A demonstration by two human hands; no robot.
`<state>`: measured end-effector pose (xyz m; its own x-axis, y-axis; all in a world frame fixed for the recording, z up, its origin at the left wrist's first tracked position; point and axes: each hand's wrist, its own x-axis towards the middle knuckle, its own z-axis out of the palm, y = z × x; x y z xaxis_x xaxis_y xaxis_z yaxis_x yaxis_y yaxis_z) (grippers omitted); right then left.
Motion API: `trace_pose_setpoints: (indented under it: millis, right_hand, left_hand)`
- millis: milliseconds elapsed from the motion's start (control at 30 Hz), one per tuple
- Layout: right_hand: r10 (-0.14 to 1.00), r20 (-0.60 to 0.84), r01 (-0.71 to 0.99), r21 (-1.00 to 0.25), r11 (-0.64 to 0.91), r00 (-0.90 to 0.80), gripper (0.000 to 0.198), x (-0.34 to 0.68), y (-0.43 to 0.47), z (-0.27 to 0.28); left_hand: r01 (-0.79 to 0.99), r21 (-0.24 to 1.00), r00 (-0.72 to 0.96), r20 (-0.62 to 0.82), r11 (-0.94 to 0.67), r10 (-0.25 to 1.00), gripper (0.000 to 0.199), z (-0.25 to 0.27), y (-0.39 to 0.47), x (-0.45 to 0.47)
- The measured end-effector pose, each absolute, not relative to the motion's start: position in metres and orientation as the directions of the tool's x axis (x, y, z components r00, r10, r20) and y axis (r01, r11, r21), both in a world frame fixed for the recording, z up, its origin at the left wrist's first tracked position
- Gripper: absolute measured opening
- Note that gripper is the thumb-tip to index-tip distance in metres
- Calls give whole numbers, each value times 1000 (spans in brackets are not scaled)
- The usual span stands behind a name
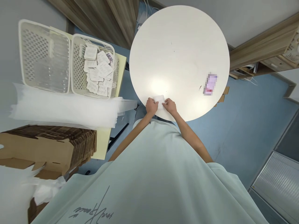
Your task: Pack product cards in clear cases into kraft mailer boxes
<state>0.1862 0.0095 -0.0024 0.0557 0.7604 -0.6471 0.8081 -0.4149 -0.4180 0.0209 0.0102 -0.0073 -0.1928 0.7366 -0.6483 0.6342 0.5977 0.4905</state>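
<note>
A small white square packet (159, 99) lies at the near edge of the round white table (179, 37). My left hand (151, 106) is closed on its left side, with thumb and fingers pinching the edge. On the opposite side, my right hand (170, 106) pinches the right edge in the same way. Whether the packet is wrapped in something is too small to tell. To the left, a white perforated basket (76, 67) holds several white cards or flat packets (99, 70).
Another white basket (44, 88) with clear plastic stands far left. Below lie stacked white translucent sheets (65, 107) and folded brown cardboard boxes (39, 147) on a yellow table (102, 146). A blurred pinkish object (211, 84) rests on the round table's right side.
</note>
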Motion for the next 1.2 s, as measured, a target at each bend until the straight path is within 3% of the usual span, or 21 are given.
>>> trace_pose_setpoints:
  millis: [200,367,767,900,1200]
  right_hand:
    - [730,-653,664,-457,-592,201,14,152,-7,3]
    - [701,-678,612,-462,-642,222,19,104,18,1]
    - [715,-683,674,-456,-580,153,11,46,63,6]
    - [707,-694,680,-454,-576,135,17,59,56,21]
    - [761,-648,580,-632,-514,-33,25,113,17,62]
  left_hand:
    - [682,564,-28,-616,466,787,42,-5,18,-4]
    - [675,590,-15,-589,443,808,45,-12,44,-47]
    - [681,584,-94,-529,442,844,33,-11,75,-103]
    - [637,616,-146,-492,462,858,26,5,64,-111]
    - [406,708,-399,-431,577,809,22,68,-12,-141]
